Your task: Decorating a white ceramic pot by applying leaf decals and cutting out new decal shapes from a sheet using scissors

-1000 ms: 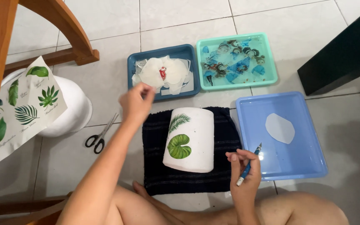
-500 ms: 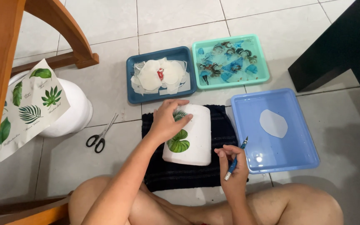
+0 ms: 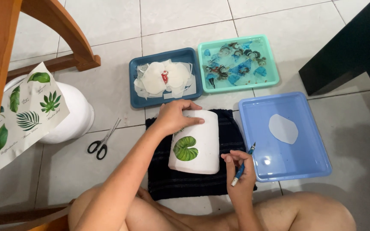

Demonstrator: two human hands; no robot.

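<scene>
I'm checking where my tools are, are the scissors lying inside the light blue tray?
No, the scissors lie on the floor tiles left of the dark cloth, while the light blue tray holds only a white cutout.

both forearms are bare, with no sleeves reaching them. the left hand (image 3: 174, 116) and the right hand (image 3: 239, 171) carry no gloves, rings, watch or bracelets. bare knees and thighs show along the lower edge.
</scene>
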